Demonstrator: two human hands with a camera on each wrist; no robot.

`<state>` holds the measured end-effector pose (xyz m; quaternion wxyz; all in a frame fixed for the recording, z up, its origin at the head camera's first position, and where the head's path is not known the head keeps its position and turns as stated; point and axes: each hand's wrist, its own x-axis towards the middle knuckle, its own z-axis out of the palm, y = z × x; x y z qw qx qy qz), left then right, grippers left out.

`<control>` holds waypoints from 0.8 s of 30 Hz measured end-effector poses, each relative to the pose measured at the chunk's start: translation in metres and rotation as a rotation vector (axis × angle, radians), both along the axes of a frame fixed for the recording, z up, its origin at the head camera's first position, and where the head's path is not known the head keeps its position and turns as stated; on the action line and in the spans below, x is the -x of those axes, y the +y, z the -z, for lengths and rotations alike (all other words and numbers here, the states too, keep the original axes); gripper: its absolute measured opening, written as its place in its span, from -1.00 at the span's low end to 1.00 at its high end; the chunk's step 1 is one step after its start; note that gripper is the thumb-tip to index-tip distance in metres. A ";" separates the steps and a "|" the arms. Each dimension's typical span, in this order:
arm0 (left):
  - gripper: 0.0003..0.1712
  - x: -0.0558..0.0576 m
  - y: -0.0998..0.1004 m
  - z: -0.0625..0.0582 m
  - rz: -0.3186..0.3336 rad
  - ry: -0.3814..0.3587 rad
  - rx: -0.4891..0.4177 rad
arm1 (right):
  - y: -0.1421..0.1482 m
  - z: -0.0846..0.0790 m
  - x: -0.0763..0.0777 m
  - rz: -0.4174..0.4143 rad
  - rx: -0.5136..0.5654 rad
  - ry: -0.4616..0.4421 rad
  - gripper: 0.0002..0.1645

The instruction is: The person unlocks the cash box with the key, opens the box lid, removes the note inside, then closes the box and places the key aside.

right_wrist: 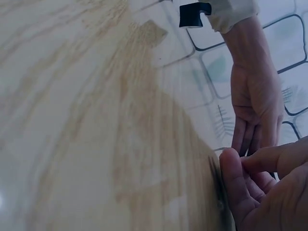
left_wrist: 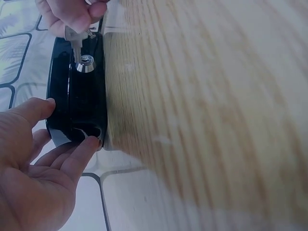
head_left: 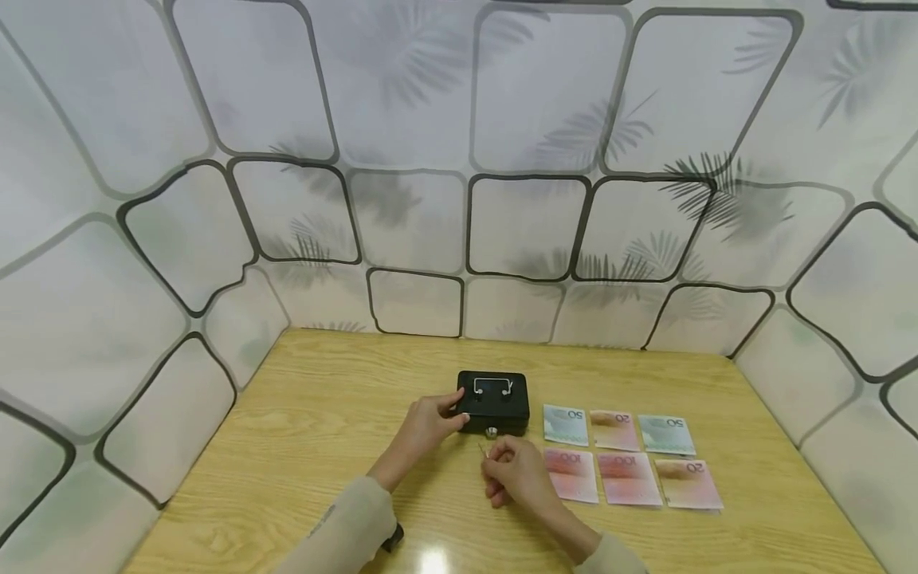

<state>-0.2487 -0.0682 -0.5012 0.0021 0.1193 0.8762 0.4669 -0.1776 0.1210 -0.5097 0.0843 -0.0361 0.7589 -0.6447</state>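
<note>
A small black cash box (head_left: pixel 493 410) with a wire handle on its lid lies on the wooden table. My left hand (head_left: pixel 428 426) grips its left end, thumb and fingers set on opposite edges of that end in the left wrist view. On the front face is a round silver lock (left_wrist: pixel 86 63). Between thumb and fingertips my right hand (head_left: pixel 519 472) pinches a small metal key (left_wrist: pixel 74 42), whose blade tip is right beside the lock in the left wrist view. In the right wrist view, the right fingers (right_wrist: pixel 232 175) hide most of the box.
Right of the box, banknotes lie in two rows: a green 50 note (head_left: pixel 566 425), a 20 note (head_left: pixel 614 430) and another 50 behind, red 100 notes (head_left: pixel 571 476) and a 20 in front. Patterned cloth walls (head_left: pixel 416 303) rise behind and beside the wooden table (head_left: pixel 301 446).
</note>
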 end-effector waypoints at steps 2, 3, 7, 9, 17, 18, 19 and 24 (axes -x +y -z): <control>-0.39 0.001 0.000 0.000 0.000 0.002 -0.001 | 0.003 -0.003 -0.002 -0.011 -0.004 -0.005 -0.92; -0.40 0.001 0.000 0.000 0.001 0.004 0.002 | 0.004 -0.005 -0.003 -0.014 -0.014 -0.004 -0.92; -0.41 0.002 -0.001 0.000 0.002 0.011 0.012 | 0.011 -0.003 -0.004 -0.050 -0.047 0.006 -0.88; -0.41 0.002 -0.001 0.000 0.004 0.016 0.016 | 0.014 -0.006 -0.005 -0.094 -0.052 -0.014 -0.87; -0.41 0.001 -0.001 0.001 0.010 0.008 0.009 | 0.032 -0.018 -0.004 -0.325 -0.083 -0.173 -0.85; -0.41 0.001 -0.001 0.001 0.011 0.010 0.007 | 0.034 -0.018 -0.004 -0.344 -0.099 -0.179 -0.84; -0.41 0.000 -0.001 0.001 0.009 0.005 0.006 | 0.035 -0.018 -0.003 -0.360 -0.112 -0.188 -0.84; -0.41 0.000 -0.001 0.000 0.007 -0.010 -0.003 | 0.034 -0.013 -0.002 -0.392 -0.160 -0.196 -0.81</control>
